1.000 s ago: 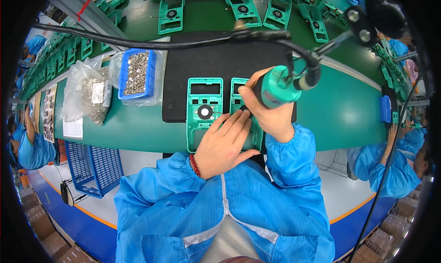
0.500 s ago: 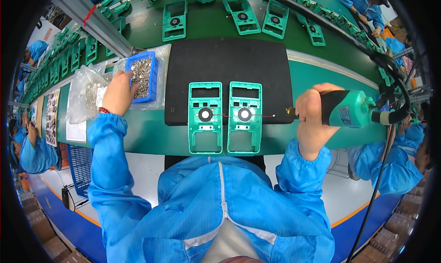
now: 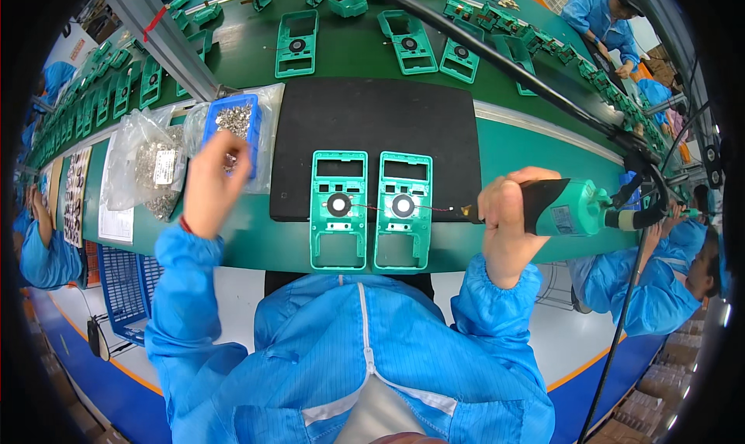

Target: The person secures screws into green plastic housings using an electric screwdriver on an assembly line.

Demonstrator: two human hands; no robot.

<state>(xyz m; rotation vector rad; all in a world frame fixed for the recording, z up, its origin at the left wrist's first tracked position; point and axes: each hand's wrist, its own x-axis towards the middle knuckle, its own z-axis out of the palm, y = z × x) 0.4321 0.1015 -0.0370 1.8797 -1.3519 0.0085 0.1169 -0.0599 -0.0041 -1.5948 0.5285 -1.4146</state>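
Observation:
My left hand (image 3: 215, 182) is over the near end of a blue tray (image 3: 254, 134) of small metal screws (image 3: 233, 120). Its fingers are drawn together in a pinch; whatever they hold is too small to make out. At the right, my right hand (image 3: 508, 223) grips a green and black electric screwdriver (image 3: 570, 207), its tip pointing left. Between the hands lie two green plastic housings, a left one (image 3: 317, 234) and a right one (image 3: 424, 234), side by side. Each has a round speaker with a white centre, and thin wires run across to the right.
The housings overlap a black mat (image 3: 372, 118) on the green bench. Plastic bags of metal parts (image 3: 159, 165) lie left of the tray. Beyond, more housings (image 3: 297, 44) stand on a green conveyor belt. A metal post (image 3: 163, 41) and a dark bar (image 3: 497, 60) cross the view. Co-workers sit on both sides.
My left hand has drawn back toward me from the middle of the tray, its fingers now pinched. My right hand still holds the screwdriver at the right; the whole view has shifted slightly.

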